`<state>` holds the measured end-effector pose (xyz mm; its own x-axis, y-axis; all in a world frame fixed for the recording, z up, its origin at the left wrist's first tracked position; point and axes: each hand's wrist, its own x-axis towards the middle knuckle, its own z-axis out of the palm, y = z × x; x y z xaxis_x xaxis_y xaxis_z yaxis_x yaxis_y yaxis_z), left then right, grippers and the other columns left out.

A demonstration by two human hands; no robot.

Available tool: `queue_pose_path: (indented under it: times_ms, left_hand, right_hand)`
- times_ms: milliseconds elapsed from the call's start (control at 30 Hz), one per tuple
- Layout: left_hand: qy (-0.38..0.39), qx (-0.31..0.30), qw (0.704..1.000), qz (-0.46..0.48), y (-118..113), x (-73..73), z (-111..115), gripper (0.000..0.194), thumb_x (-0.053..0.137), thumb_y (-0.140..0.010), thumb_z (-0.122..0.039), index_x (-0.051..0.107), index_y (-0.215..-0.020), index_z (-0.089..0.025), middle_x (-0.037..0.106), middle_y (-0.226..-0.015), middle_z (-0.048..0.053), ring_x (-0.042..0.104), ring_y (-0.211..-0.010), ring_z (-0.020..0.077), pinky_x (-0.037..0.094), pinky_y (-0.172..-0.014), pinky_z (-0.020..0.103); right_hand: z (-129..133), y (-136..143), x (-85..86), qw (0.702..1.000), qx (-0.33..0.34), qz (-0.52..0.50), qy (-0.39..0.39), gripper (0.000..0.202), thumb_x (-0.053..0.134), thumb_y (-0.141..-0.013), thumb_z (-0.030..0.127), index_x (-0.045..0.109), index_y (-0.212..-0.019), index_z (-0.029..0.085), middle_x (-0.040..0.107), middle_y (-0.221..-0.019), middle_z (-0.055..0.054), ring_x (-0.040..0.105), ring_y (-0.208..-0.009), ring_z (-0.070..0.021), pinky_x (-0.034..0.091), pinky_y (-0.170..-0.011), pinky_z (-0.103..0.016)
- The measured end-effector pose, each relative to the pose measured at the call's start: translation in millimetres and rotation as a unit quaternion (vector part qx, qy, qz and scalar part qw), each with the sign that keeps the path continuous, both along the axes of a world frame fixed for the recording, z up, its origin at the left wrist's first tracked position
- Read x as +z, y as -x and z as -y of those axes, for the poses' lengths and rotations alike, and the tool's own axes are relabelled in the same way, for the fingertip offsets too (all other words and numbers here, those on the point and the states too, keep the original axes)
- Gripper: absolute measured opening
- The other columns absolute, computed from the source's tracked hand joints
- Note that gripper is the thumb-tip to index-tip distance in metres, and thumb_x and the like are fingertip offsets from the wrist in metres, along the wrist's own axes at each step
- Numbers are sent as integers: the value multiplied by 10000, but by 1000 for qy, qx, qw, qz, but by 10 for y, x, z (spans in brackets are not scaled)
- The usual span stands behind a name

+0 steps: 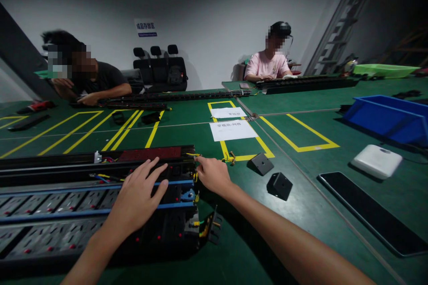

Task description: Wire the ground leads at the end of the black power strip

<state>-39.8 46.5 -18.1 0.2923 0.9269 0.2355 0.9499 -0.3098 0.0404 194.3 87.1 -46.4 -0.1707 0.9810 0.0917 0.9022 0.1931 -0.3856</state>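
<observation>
Several long black power strips with socket faces and red dots lie side by side at the left, two blue rails among them. My left hand lies over the strips with its fingers stretched out. At their right ends is my right hand, its fingers curled in and the index fingertip beside a short yellow wire. Whatever those fingers hold is hidden. Below it, a loose black end piece hangs by yellow-green wires at one strip's end. Two black end caps sit to the right.
A black phone-like slab, a white box and a blue bin stand on the right. Paper sheets and yellow tape outlines mark the green table. Two people work across the table beside more strips.
</observation>
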Motion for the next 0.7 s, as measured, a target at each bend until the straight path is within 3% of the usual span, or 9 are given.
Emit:
queue_pose_path:
  times_ms: [367, 700]
  left_hand:
    - [-7, -1, 1000, 3, -10, 0, 3, 509, 398, -970, -479, 576, -1404, -282, 461, -1548, 71, 411, -1426, 316, 368, -1133, 576]
    - [-5, -3, 1000, -3, -8, 18, -1, 510, 388, -973, -488, 573, -1402, -283, 467, -1544, 65, 409, -1427, 306, 381, -1131, 557]
  right_hand:
    - [11, 13, 13, 1000, -9, 1, -15, 424, 447, -939, 256, 613, -1328, 289, 769, -953, -91, 702, -813, -239, 432, -711, -318]
    - [-7, 12, 33, 1000, 2, 23, 1, 368, 439, -955, 276, 653, -1254, 293, 768, -1039, -85, 715, -921, -261, 464, -769, -342]
